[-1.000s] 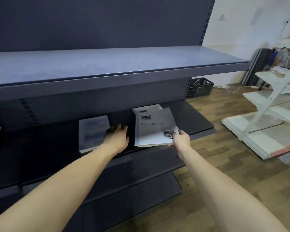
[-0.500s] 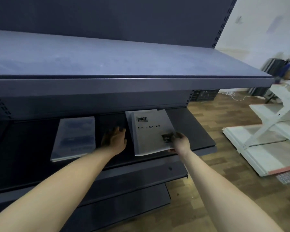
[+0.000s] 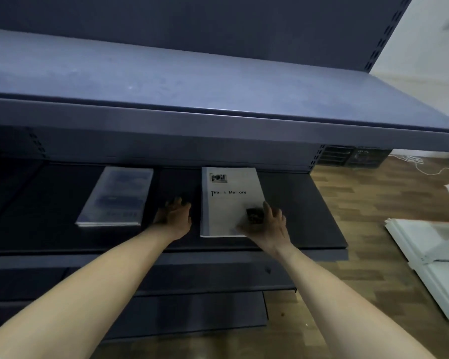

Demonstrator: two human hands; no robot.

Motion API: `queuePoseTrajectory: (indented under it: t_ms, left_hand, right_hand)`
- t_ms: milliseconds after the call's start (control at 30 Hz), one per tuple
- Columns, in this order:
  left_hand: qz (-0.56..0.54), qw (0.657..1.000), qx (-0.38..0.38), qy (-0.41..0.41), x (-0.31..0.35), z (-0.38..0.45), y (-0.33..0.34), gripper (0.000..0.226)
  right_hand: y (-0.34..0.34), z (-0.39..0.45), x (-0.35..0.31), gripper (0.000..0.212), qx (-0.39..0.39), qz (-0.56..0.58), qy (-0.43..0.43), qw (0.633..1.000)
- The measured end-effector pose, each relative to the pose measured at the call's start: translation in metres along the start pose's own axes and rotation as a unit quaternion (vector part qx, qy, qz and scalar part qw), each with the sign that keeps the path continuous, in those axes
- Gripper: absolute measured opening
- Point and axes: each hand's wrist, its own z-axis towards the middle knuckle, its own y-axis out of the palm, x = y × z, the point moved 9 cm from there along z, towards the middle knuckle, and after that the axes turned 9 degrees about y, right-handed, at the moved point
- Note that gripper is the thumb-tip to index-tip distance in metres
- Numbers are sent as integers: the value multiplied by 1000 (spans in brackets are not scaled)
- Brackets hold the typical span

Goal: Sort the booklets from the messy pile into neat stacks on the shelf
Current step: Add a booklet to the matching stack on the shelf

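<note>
The white "Time Memory" booklet stack [image 3: 231, 200] lay squared on the dark middle shelf [image 3: 309, 203], well apart from the blue-covered booklet stack [image 3: 116, 196] to its left. The right hand [image 3: 266, 224] rested on the white stack's near right corner, fingers spread and loosely bent, gripping nothing. The left hand [image 3: 174, 216] sat on the bare shelf between the two stacks, fingers loosely curled and empty. The booklets looked thin, light and floppy, with smooth covers likely to slide on each other. They would best be taken at a near edge or corner, thumb on top, fingers beneath, and pressed flat when aligning.
</note>
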Motion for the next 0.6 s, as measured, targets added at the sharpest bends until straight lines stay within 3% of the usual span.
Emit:
queuePoseTrajectory:
  t_ms: [200, 600]
  left_hand:
    - [-9, 999, -1, -34, 2, -4, 6, 48]
    - [-11, 999, 7, -36, 5, 4, 1, 43]
  right_hand:
    - [9, 0, 2, 122, 12, -86, -67, 994]
    - [9, -7, 3, 120, 72, -45, -61, 995]
